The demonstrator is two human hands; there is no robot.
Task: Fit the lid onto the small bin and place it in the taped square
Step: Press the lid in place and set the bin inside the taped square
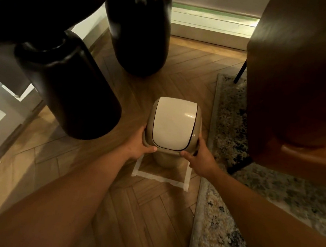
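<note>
A small beige bin (165,161) stands on the wooden floor inside a square of white tape (161,179). Its lid (172,124), beige with a cream swing flap, sits on top of the bin. My left hand (139,146) grips the lid's left lower edge. My right hand (200,158) grips its right lower edge, thumb on the front rim. Most of the bin's body is hidden under the lid; only its lower front shows. The far side of the tape square is hidden behind the bin.
Two tall black vases (70,87) (141,28) stand to the left and behind. A brown leather chair (300,76) with a dark leg (240,167) is close on the right, on a patterned rug (228,217). A white baseboard (211,32) runs along the back.
</note>
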